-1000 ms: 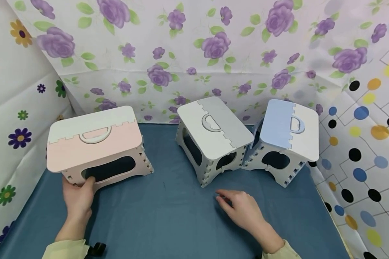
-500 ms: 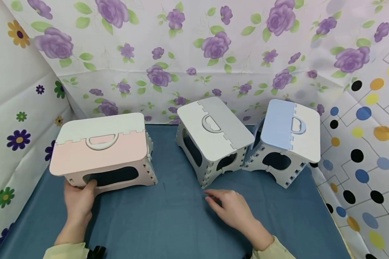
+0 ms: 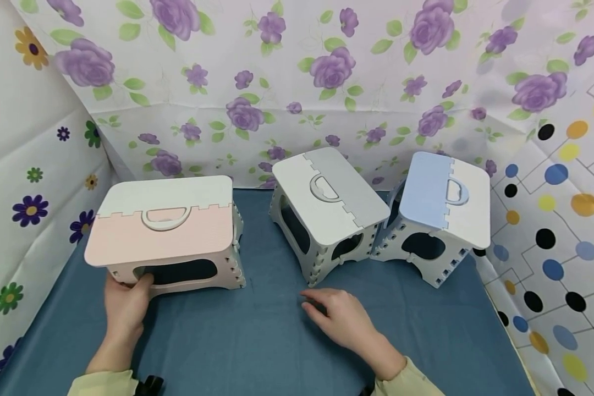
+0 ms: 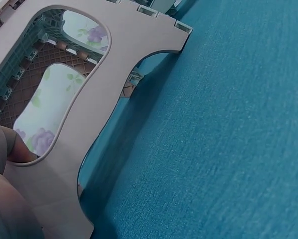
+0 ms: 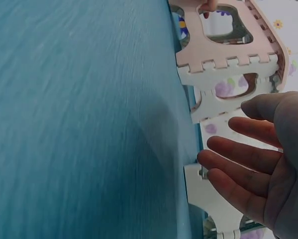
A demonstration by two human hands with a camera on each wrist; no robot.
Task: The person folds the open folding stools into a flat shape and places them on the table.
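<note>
A pink and white folding step stool [image 3: 163, 236] stands unfolded at the left, its carry handle flat in the top. My left hand [image 3: 126, 308] grips its front panel near the left end, the thumb hooked into the oval opening; the other fingers are mostly hidden under the stool's edge. In the left wrist view the thumb reaches over the rim of the panel [image 4: 99, 89]. My right hand [image 3: 341, 319] hovers over the cloth in front of a grey and white folding stool [image 3: 326, 198], holding nothing. Its fingers are relaxed and spread in the right wrist view.
A blue and white folding stool [image 3: 443, 203] stands at the right, touching or nearly touching the grey one. Blue cloth [image 3: 227, 341] covers the table. Flowered sheeting [image 3: 297, 71] rises behind, with dotted sheeting [image 3: 549, 220] at the right.
The pink stool has slid right and slightly toward me in my left hand's grip, turning so its front faces me more squarely. My right hand has drifted left.
</note>
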